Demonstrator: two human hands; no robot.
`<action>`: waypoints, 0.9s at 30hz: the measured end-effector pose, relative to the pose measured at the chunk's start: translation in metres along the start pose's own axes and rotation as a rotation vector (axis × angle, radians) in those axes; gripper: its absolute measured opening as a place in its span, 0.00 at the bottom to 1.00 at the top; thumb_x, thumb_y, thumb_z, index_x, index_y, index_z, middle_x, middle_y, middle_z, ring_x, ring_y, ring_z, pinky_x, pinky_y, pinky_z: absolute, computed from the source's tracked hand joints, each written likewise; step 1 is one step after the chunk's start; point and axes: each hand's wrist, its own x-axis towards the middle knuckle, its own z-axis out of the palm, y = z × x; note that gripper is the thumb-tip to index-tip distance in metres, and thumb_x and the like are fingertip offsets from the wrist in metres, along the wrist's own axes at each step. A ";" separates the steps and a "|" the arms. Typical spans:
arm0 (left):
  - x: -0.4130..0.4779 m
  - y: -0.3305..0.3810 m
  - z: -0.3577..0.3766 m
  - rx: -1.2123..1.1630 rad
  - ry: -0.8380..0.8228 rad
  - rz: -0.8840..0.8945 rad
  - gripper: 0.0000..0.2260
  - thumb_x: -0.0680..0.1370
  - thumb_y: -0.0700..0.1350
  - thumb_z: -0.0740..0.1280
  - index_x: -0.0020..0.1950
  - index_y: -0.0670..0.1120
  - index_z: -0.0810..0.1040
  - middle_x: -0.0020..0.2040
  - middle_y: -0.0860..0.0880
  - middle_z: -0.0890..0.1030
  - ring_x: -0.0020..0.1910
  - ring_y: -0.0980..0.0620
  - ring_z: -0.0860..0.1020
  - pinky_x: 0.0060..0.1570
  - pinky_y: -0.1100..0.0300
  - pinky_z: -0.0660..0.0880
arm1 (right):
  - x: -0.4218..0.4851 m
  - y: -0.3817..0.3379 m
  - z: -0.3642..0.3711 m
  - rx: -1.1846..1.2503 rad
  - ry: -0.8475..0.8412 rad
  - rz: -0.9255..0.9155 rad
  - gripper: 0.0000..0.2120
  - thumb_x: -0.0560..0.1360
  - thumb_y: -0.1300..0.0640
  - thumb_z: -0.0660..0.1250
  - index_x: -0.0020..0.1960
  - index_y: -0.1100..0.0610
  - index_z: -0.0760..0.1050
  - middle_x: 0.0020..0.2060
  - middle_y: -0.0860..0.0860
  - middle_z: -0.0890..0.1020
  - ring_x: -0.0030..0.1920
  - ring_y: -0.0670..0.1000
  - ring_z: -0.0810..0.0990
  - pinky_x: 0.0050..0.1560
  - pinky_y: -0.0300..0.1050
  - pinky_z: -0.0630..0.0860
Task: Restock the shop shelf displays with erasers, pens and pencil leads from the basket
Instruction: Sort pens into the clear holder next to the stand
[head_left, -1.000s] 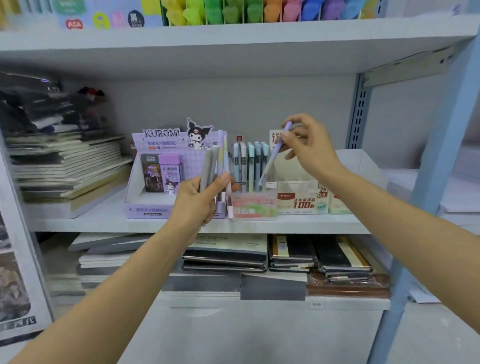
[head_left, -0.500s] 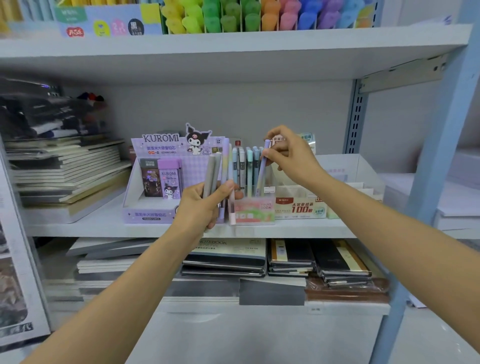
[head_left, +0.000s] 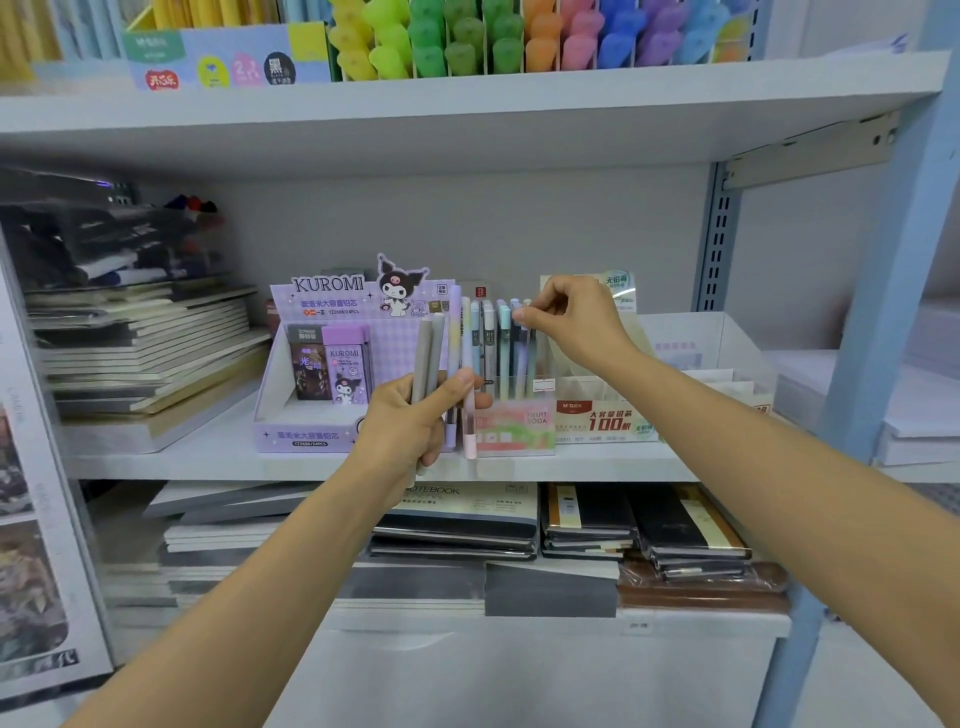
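Right hand (head_left: 571, 322) pinches a lilac pen's top (head_left: 521, 332) in the clear display box (head_left: 514, 426); left hand (head_left: 415, 421) grips several pastel pens (head_left: 434, 353).

Both of your arms are bare along the whole length that the head camera shows. Your left forearm (head_left: 249, 597) appears as a long, slim, smooth shape that grows wider toward the lower edge of the view. Your right forearm (head_left: 779, 478) looks the same, with bare skin from the wrist up to the edge of the view. Your left hand (head_left: 410, 431) and your right hand (head_left: 576, 322) are bare too, with slender fingers and smooth backs. Finer details of the fingers are too small to judge well.
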 end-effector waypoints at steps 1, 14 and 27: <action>-0.001 0.000 0.000 -0.003 -0.001 -0.007 0.15 0.76 0.52 0.69 0.50 0.40 0.82 0.47 0.43 0.86 0.17 0.56 0.58 0.19 0.65 0.58 | 0.001 0.000 0.000 -0.001 0.007 0.010 0.09 0.72 0.53 0.75 0.38 0.56 0.77 0.34 0.48 0.80 0.35 0.45 0.76 0.44 0.46 0.77; -0.004 0.005 0.005 -0.017 -0.011 -0.055 0.14 0.76 0.50 0.70 0.49 0.39 0.82 0.46 0.42 0.86 0.18 0.57 0.57 0.19 0.65 0.57 | -0.014 -0.018 -0.010 0.280 0.019 -0.014 0.09 0.76 0.50 0.69 0.51 0.54 0.78 0.40 0.48 0.81 0.39 0.44 0.77 0.38 0.35 0.73; -0.021 0.012 0.013 -0.047 0.010 -0.070 0.18 0.70 0.51 0.73 0.49 0.37 0.81 0.43 0.41 0.85 0.17 0.57 0.58 0.17 0.67 0.60 | -0.037 -0.033 -0.052 0.765 -0.122 0.128 0.11 0.78 0.64 0.66 0.58 0.69 0.74 0.42 0.58 0.82 0.38 0.51 0.82 0.41 0.38 0.80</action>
